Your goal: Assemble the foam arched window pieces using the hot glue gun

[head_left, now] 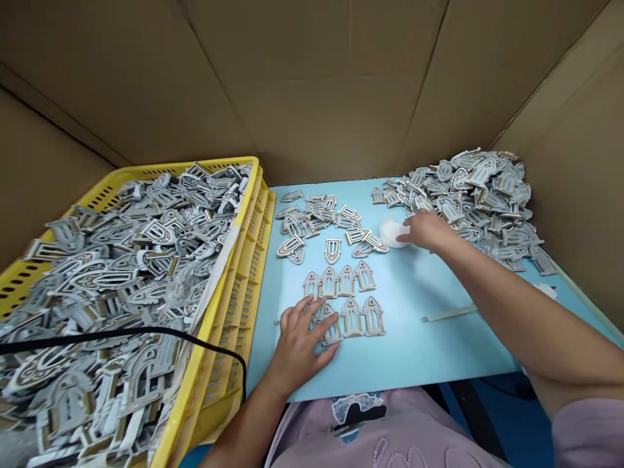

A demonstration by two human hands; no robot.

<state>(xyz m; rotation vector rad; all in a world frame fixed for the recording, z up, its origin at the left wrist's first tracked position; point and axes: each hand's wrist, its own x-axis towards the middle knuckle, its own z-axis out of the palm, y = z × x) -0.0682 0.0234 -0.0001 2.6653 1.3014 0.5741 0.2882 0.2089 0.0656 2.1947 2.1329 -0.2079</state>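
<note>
Low in the middle of the frame, the left hand (299,338) is lying flat on the pale blue work board (419,344), fingers spread wide and gripping nothing, its fingertips pressing on the leftmost pieces of the two neat rows of grey arched window-shaped flat parts (347,299). Those rows are running left to right just right of that hand, each piece's long axis pointing up the frame with its arch toward the cardboard wall (312,84).

Right of centre, the right hand (423,229) is reaching out with its fingers curled narrowly around a small white soft pad (391,232), which is resting on the board. That pad is sitting between the loose scatter of unsorted arched parts (319,224), to its left, and the large heap of the same grey parts (475,195) in the upper right, which the hand's back is nearly touching.

So the right hand is nearer the scatter and heap, the left nearer the rows.

The yellow slotted plastic crate (246,260) filling the left of the frame is brimming with more such parts, a black cable (146,331) lying across it.
</note>
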